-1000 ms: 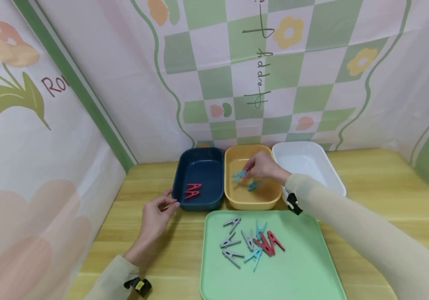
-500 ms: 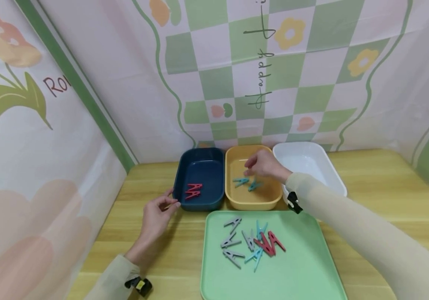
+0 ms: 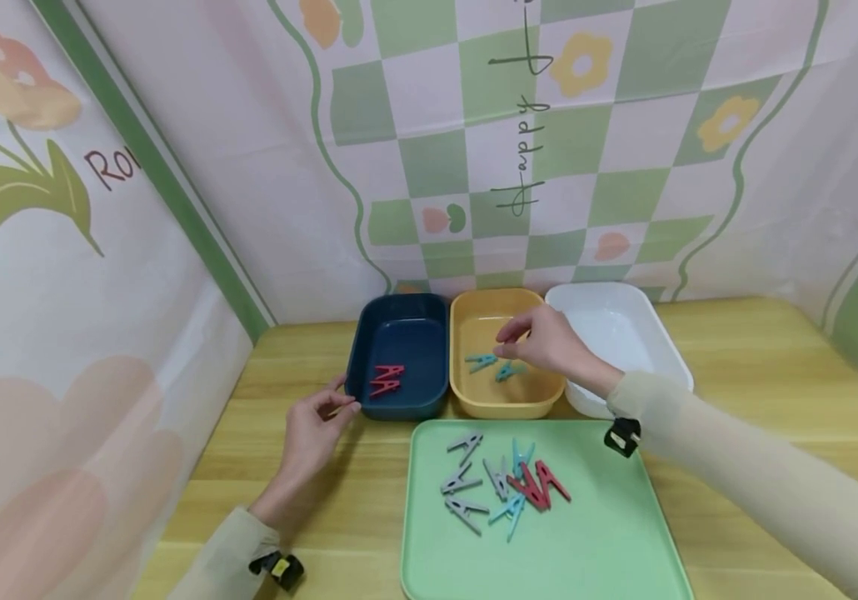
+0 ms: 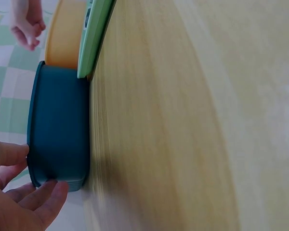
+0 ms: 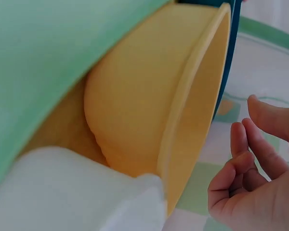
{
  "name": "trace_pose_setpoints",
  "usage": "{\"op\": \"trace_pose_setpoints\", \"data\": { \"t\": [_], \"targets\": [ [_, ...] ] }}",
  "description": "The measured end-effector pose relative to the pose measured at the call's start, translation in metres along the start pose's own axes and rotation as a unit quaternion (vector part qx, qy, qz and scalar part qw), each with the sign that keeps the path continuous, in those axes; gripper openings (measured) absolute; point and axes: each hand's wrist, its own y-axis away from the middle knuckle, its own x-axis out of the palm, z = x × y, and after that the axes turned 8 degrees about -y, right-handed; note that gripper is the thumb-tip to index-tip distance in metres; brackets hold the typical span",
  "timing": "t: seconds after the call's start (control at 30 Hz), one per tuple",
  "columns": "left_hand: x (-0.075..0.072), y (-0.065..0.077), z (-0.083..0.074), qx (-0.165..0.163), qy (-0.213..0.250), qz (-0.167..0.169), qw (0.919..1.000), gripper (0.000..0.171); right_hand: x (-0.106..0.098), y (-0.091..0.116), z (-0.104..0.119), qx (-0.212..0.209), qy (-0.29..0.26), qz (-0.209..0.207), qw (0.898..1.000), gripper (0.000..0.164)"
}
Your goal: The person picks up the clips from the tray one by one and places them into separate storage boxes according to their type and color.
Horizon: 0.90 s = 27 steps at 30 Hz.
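My left hand [image 3: 314,433] holds the near left corner of the dark blue box [image 3: 406,411]; in the left wrist view its thumb [image 4: 12,154] meets the rim and other fingers lie along the end wall. Two red clothespins [image 3: 386,378] lie inside that box. Over the yellow box [image 3: 507,410] hovers my right hand [image 3: 549,340], fingers loosely bent, with nothing in its grasp in the right wrist view. Two light blue clothespins, one [image 3: 482,362] left of the other [image 3: 506,372], lie on the yellow box's floor below it.
A white box [image 3: 609,325] stands right of the yellow one, partly behind my right arm. In front, a green tray [image 3: 571,550] carries several grey clothespins [image 3: 465,514], two red clothespins [image 3: 551,481] and two light blue clothespins [image 3: 510,512]. A patterned cloth [image 3: 429,167] hangs behind the boxes.
My right hand has let go of a light blue clothespin, which now lies in the yellow box. The hand has since moved slightly right and toward me. My left hand has stayed put.
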Motion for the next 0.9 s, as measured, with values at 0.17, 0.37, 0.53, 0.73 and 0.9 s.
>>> {"op": "trace_pose_setpoints", "data": {
  "t": [0.17,0.37,0.53,0.73,0.9],
  "targets": [
    [0.0,0.0,0.0,0.008,0.006,0.001,0.9999,0.003,0.003,0.024,0.007,-0.013,-0.009,-0.012,1.0,0.01],
    [0.0,0.0,0.002,0.014,0.01,0.001,0.9999,0.005,0.005,0.055,0.016,-0.027,-0.019,-0.015,0.999,0.007],
    [0.0,0.0,0.002,0.017,0.009,0.003,0.9998,0.005,0.002,0.079,0.017,-0.022,-0.028,-0.027,0.999,0.009],
    [-0.001,0.0,0.0,0.015,0.006,0.002,0.9999,0.005,0.001,0.102,0.01,-0.021,-0.038,-0.025,0.999,0.014],
    [0.0,0.001,0.002,0.01,0.005,-0.001,0.9999,0.004,0.004,0.117,0.001,0.006,-0.031,-0.012,0.999,0.019]
  ]
}}
